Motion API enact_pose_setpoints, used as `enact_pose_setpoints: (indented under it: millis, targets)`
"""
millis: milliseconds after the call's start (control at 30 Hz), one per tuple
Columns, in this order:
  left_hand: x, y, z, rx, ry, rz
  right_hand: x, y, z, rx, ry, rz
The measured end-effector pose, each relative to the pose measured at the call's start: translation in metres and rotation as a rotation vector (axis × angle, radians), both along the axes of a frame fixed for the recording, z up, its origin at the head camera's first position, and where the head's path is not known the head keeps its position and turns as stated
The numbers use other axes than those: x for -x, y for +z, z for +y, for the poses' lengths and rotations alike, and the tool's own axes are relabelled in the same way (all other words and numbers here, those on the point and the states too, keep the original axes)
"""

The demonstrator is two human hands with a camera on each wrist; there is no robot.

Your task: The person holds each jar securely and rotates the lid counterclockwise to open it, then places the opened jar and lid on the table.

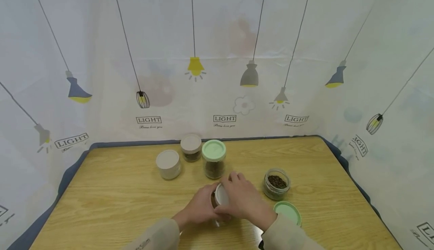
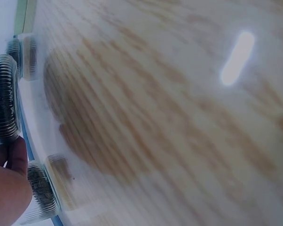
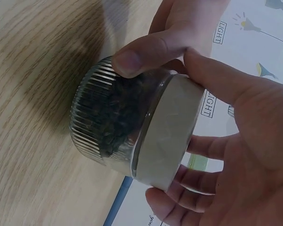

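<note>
A ribbed clear jar (image 3: 92, 113) with dark loose contents stands between both hands, near the front of the table in the head view. My left hand (image 1: 200, 206) grips the jar's body from the left; its thumb lies along the jar's side in the right wrist view. Around the white lid (image 3: 169, 132) on the jar's mouth, my right hand (image 1: 242, 197) curls its thumb and fingers. From the head, the hands hide most of the jar, and part of the lid (image 1: 222, 194) shows between them. The left wrist view catches only the ribbed side of the jar (image 2: 3, 101).
Right of the hands stands an uncovered jar (image 1: 276, 191) of brown granules, with a green lid (image 1: 288, 213) lying in front of it. Behind the hands are a green-lidded jar (image 1: 214, 167) and two pale-lidded jars (image 1: 169, 169) (image 1: 191, 154). Printed cloth walls (image 1: 217, 99) enclose the wooden table (image 1: 112, 197).
</note>
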State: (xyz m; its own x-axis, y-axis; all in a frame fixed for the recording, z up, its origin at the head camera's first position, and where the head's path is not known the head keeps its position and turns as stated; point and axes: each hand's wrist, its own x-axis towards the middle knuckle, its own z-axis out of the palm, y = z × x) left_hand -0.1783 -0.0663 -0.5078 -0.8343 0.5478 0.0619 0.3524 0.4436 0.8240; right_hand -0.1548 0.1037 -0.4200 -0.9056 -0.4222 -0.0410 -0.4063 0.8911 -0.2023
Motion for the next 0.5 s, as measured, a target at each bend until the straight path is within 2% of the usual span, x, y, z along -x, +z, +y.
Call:
enact_pose_setpoints:
  millis: [233, 500]
  targets:
    - [-0.0017, -0.0031, 0.0018, 0.022, 0.017, -0.025, 0.0007, 0.0046, 0.0035, -0.001, 0.103, -0.028]
    - [-0.0039, -0.0008, 0.0019, 0.018, 0.034, -0.063, 0.0022, 0.0073, 0.0079, 0.032, 0.219, -0.039]
